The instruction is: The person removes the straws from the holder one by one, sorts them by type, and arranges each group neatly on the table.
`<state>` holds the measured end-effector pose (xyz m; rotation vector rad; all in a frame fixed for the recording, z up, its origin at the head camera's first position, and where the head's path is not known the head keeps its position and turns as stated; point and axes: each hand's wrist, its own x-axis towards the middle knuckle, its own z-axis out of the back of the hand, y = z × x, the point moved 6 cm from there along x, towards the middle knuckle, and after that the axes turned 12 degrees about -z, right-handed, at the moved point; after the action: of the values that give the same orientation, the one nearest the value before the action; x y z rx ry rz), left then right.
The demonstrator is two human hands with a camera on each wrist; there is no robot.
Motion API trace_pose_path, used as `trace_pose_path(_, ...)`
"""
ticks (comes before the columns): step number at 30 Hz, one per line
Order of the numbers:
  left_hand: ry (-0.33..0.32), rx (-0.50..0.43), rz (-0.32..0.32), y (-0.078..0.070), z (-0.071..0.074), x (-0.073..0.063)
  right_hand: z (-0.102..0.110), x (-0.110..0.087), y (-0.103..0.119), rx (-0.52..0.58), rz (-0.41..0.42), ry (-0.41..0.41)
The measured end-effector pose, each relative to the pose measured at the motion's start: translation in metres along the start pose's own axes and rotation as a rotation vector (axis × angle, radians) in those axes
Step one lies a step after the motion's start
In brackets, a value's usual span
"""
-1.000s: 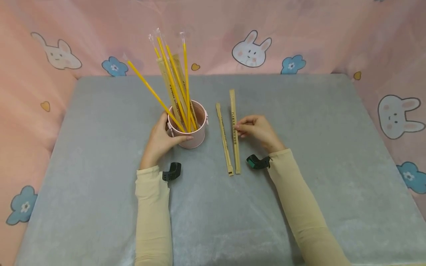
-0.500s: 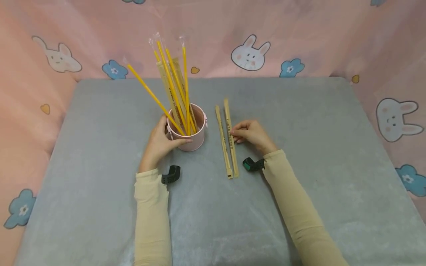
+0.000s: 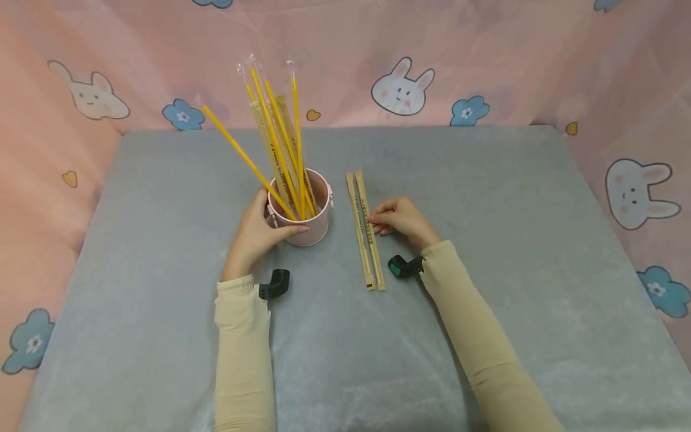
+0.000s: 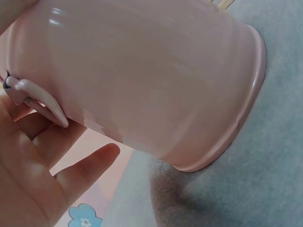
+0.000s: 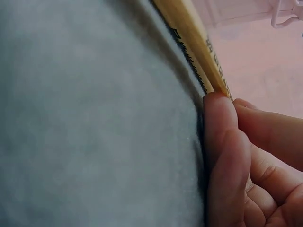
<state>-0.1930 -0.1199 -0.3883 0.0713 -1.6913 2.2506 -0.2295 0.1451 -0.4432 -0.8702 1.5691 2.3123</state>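
- We see the left hand [image 3: 256, 234] placed around the left side of the pink bucket [image 3: 310, 236]; its thumb lies along the front wall, and the other fingers go behind, so the hand is spread wide and holds the bucket
- The bucket stands upright on the grey table [image 3: 486, 192]; in the left wrist view we notice its pale handle [image 4: 46, 100], which is close to the fingers of this hand
- Inside the bucket we find yellow straws [image 3: 243, 156] in clear wrapping, together with paper-wrapped straws [image 3: 261, 123]; one yellow straw leans strongly to the left over the rim
- The right hand [image 3: 402, 221] is narrow; its thumb and finger pinch the right paper packet [image 3: 373, 243] by its right edge, near the middle
- The left paper packet [image 3: 360, 233] lies on the table just beside it, almost parallel; both are to the right of the bucket; we cannot tell whether the pinched one is lifted slightly
- Behind the table we see a pink curtain [image 3: 335, 48] with rabbits and blue flowers
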Motion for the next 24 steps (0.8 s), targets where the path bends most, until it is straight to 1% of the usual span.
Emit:
trace_pose_path(6,-0.001,0.007,0.009,-0.0009,-0.0001,-0.0004,0.0,-0.0012,0.0023,-0.012,0.006,-0.002)
trace_pose_path(16,-0.003,-0.002,0.011,0.0001,0.0003,-0.0015,-0.0003,-0.0034,0.0033,0.01,0.026,0.018)
trace_pose_path(24,0.001,-0.006,0.014,-0.0003,0.0001,-0.0014,-0.0003,-0.0038,0.0026,-0.003,0.021,0.007)
